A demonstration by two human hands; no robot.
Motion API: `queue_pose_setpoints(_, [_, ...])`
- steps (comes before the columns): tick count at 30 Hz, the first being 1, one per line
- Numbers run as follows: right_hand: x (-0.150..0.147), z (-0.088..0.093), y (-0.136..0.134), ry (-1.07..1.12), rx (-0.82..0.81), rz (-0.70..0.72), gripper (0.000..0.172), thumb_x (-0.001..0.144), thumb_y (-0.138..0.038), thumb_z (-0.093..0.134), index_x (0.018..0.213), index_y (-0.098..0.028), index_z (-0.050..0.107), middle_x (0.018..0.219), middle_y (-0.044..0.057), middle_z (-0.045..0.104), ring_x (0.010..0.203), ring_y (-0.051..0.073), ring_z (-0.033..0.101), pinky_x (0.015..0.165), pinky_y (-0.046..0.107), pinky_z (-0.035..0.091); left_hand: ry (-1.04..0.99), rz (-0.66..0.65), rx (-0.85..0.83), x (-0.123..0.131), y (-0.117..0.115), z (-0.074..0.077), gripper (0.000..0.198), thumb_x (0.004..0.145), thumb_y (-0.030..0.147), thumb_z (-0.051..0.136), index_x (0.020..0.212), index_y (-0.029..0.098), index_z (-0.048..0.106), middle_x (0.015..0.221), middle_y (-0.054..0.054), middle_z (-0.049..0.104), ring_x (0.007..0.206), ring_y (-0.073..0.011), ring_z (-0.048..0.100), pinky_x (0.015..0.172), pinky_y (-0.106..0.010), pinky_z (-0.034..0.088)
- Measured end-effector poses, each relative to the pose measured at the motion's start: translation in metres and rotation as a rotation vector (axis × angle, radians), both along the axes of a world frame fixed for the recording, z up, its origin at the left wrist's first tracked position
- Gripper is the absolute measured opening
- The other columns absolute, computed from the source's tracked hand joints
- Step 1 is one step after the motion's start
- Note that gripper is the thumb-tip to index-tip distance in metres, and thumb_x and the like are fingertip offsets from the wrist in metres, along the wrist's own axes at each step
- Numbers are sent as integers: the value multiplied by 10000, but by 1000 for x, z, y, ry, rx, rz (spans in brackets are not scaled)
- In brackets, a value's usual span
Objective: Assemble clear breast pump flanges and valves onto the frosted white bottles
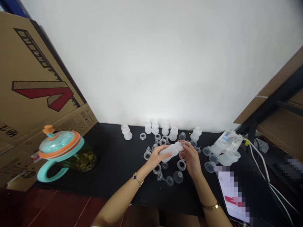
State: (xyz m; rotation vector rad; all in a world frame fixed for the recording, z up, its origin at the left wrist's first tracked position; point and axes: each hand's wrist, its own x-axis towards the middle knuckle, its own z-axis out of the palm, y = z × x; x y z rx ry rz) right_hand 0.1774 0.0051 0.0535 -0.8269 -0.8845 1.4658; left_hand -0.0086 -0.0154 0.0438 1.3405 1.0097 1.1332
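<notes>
My left hand (158,156) is wrapped round a translucent white baby bottle (172,151), tilted with its neck up and to the right. At that mouth, the fingers of my right hand (191,156) pinch a clear plastic piece, mostly hidden by the fingers. Under and around both hands lie clear ring collars (181,165) and small clear dome-shaped pieces (178,177). Another clear funnel-like piece (169,181) rests nearer the table's front edge.
Several white bottles (155,128) stand along the wall, one apart on the left (127,132). More bottles (228,157) and a phone (233,195) are at right, beside white cables (259,154). A teal-lidded jug (60,145) stands left on the black table (113,170), near a cardboard box (35,63).
</notes>
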Motion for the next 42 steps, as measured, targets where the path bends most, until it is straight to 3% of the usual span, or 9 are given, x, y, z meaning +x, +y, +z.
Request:
queue_pose_setpoints(26, [0, -4, 1, 4, 13, -20, 186, 751, -377, 791, 823, -221, 720, 1014, 27, 655, 634, 98, 517, 453, 212, 393, 40, 22, 20, -1, 1, -2, 484, 751, 435, 776, 1148, 165, 711, 1097, -83, 725, 990, -262, 653, 852, -321, 501])
queue_pose_setpoints(42, [-1, -6, 2, 4, 2, -36, 252, 732, -393, 811, 775, -215, 638, 1009, 29, 665, 663, 123, 536, 461, 220, 388, 64, 25, 35, -1, 1, -2, 495, 739, 449, 779, 1143, 170, 718, 1101, -79, 726, 998, -267, 655, 866, -329, 505])
